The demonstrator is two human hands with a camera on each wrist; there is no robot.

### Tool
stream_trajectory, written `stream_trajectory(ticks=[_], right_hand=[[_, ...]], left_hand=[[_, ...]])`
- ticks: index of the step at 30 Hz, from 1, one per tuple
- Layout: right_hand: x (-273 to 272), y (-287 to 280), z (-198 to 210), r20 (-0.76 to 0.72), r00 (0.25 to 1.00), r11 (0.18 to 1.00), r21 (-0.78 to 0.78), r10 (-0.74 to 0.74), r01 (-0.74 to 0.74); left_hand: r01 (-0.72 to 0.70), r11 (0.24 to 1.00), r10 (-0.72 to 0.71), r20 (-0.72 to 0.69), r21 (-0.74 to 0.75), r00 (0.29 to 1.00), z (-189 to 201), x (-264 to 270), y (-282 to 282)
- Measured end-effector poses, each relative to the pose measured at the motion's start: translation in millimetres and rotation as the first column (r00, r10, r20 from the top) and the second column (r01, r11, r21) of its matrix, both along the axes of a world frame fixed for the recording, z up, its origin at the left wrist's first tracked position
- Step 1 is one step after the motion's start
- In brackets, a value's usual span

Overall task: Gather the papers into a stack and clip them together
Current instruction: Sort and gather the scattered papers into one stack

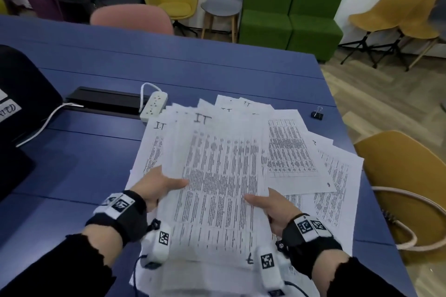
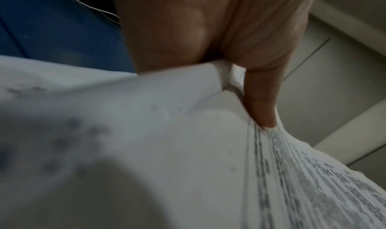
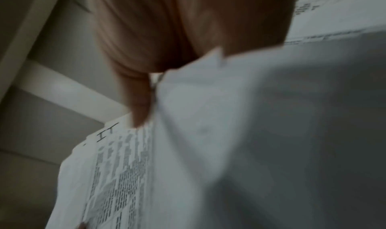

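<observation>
Papers (image 1: 217, 176) held up in both of my hands, with the clip still far off.

I hold a messy bunch of papers over the blue table (image 1: 96, 152). My left hand (image 1: 156, 185) pinches the left edge, thumb on top and the other fingers hidden under. My right hand (image 1: 268, 205) pinches the right edge the same way. The long side of the bunch runs away from me, toward the power strip (image 1: 154, 103). More loose sheets (image 1: 333, 176) lie flat on the table to the right of the bunch. The black binder clip (image 1: 317, 113) sits on the table past those sheets, well apart from the bunch, on the right side. So I think my right hand is the nearer one to fetch it, once all the sheets are squared up.
</observation>
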State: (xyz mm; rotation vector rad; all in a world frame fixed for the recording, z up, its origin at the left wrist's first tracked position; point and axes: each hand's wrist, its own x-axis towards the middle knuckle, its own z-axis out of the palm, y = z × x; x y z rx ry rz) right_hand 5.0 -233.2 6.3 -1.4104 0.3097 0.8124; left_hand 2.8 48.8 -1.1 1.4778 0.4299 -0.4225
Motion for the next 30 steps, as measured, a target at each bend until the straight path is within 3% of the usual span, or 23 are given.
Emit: stream_trajectory(ticks=[3,9,12,15,18,21,24,27,30], right_hand=[[-1,-9,-15,0.028,0.999,0.964,-0.263,-0.039,0.045],[-9,-14,-21,0.000,0.989,0.836,-0.534,0.149,-0.127],[-5,-5,-16,-0.056,0.974,0.791,-0.574,0.221,-0.213],[1,-1,-10,-0.119,0.943,0.744,-0.587,0.311,-0.320],[2,-4,-12,-0.043,0.928,0.720,-0.618,0.370,-0.316],[-3,-9,-21,0.083,0.950,0.757,-0.626,0.301,-0.185],[-9,-24,-29,0.191,0.969,0.837,-0.546,0.154,-0.025],[-9,-47,-32,0.232,0.969,0.872,-0.454,-0.082,0.182],[-5,-85,-51,0.179,0.948,0.853,-0.416,-0.262,0.314]], left_hand=[[0.030,0.997,-0.025,-0.072,0.074,0.997,-16,-7,-15],[-0.125,0.967,0.164,-0.164,0.223,0.973,-27,-8,-43],[-0.130,0.928,0.189,-0.139,0.350,0.972,-31,-10,-47],[-0.141,0.947,0.169,-0.073,0.289,0.983,-32,-14,-52],[-0.149,0.964,0.170,-0.080,0.219,0.982,-28,-18,-62],[-0.067,0.976,0.065,0.018,0.209,0.998,-23,-19,-62],[-0.145,0.945,0.114,0.120,0.293,0.986,-20,-2,-44],[-0.241,0.825,0.167,0.187,0.512,0.968,-22,13,-10],[-0.151,0.677,0.124,0.090,0.721,0.988,-36,20,20]])
